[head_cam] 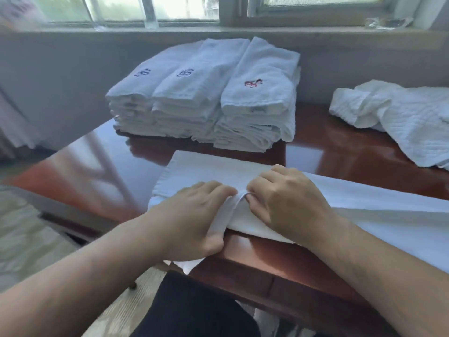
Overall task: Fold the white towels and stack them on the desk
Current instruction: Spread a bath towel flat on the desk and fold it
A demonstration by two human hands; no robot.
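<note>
Fabric bunched between two hands marks the working point: the towel lies as a long strip across the near edge of the table, its long axis running left to right, with one end draped off the near corner below the left hand and the rest trailing off to the right under the right forearm. The left hand curls its fingers and thumb round a raised ridge of cloth; the right hand meets it knuckle to knuckle, fingers tucked down and pinching the same ridge. Both are equally near the fold, so I judge the next move to be a fold along the strip's length. The cloth looks soft, matte and finely ribbed, against a glossy red-brown tabletop. Farther back stand three stacks of folded towels, side by side and touching, with small embroidered marks on top. Far right lies a crumpled heap of unfolded towels.
</note>
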